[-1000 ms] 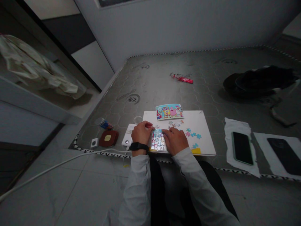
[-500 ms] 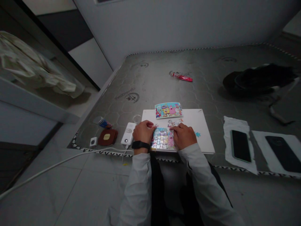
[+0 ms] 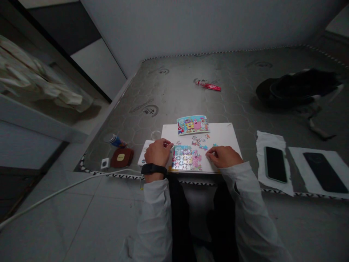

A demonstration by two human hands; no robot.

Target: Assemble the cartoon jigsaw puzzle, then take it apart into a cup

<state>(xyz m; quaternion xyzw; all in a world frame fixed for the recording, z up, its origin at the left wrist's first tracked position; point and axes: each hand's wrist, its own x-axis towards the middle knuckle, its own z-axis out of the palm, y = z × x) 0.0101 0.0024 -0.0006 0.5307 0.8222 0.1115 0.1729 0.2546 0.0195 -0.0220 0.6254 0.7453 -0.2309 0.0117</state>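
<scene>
A partly assembled jigsaw puzzle (image 3: 187, 162) lies on a white board (image 3: 223, 133) at the near edge of a grey mattress (image 3: 191, 98). My left hand (image 3: 157, 153), with a black watch at the wrist, is curled at the puzzle's left edge and rests on it. Over the loose pieces right of the puzzle, my right hand (image 3: 223, 156) has its fingers bent and pressed down on the board. Several loose pieces (image 3: 201, 140) lie above the puzzle, and a cartoon reference picture (image 3: 192, 124) sits at the board's far edge.
A white power bank (image 3: 142, 154), a brown round case (image 3: 120, 158), a small can (image 3: 113, 140) and a white cable (image 3: 68, 187) are to the left. Two phones (image 3: 275, 164) (image 3: 324, 172) lie on white cloths to the right. A red wrapper (image 3: 208, 85) and dark clothing (image 3: 297, 89) lie farther back.
My right hand slid off the puzzle to the right, onto the loose pieces, uncovering the assembled part. The left hand stayed at the puzzle's left edge. The view shifted slightly.
</scene>
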